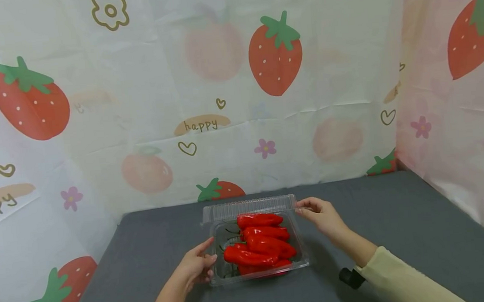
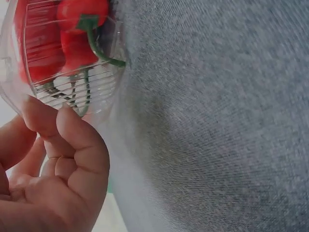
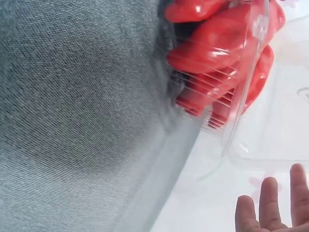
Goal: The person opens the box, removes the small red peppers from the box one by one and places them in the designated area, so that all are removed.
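A clear plastic clamshell box (image 1: 302, 260) holds several glossy red peppers (image 1: 262, 249) with green stems. Its ribbed lid (image 1: 248, 208) is raised at the back, hinged away from the peppers. At the box's left rim is my left hand (image 1: 195, 263), its fingers curled and fingertips on the edge; the left wrist view has this hand (image 2: 63, 164) close against the ribbed wall. My right hand (image 1: 321, 213) holds the lid's right corner between thumb and fingers. In the right wrist view only some fingers of the right hand (image 3: 270, 208) appear, beside the lid's edge.
Dark grey cloth (image 1: 147, 253) covers the table under the box. A pale curtain (image 1: 157, 101) printed with strawberries and flowers rises behind and at both sides of the table. Black wrist cameras (image 1: 351, 278) sit at the light sleeves (image 1: 405, 275).
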Tool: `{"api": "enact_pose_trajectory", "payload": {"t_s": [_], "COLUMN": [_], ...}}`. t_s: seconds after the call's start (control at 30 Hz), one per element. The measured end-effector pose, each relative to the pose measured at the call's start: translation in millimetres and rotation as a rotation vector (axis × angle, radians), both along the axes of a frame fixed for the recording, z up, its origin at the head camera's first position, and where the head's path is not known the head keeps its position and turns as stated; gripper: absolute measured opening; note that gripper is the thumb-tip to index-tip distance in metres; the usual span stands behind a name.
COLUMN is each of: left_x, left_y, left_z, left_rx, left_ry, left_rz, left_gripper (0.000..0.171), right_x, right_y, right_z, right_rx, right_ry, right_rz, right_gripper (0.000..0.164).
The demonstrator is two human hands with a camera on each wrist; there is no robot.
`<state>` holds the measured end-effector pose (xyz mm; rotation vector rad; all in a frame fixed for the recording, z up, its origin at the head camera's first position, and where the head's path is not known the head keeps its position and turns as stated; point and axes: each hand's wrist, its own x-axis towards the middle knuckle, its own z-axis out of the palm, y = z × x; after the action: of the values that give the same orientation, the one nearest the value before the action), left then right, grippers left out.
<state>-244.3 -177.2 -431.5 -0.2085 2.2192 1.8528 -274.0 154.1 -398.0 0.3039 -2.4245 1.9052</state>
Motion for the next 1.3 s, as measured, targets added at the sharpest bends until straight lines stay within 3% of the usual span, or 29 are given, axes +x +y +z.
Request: {"api": "enact_pose_trajectory", "payload": {"t_s": [0.5,0.8,1.1,1.3], "left_x": [7.3,9.3,8.9,10.9], "left_y": [0,3,1,1], "left_z": [2.6,5.4,6.2,7.2], "left_rx": [0.024,-0.004,-0.005,-0.012], "left_ry": [-0.042,-0.065,-0.068,-0.094], "left_rz": [-0.055,-0.039,-0.101,-0.109], "left_gripper": [0.06,0.06,0.065,0.064], "right_x": [-9.5,-15.5,-18.5,-20.4], "right_y": [0,0,-3,-1], "right_z": [10.5,13.7,20.0,24.9], "right_rx": [0.039,0.063,0.053,0.065], "right_ry": [0.014,0.026,0.025,0.001], "right_rz": [-0.064,-0.087,-0.107,-0.114], "right_gripper": [0.033,0.033,0.033,0.033]}}
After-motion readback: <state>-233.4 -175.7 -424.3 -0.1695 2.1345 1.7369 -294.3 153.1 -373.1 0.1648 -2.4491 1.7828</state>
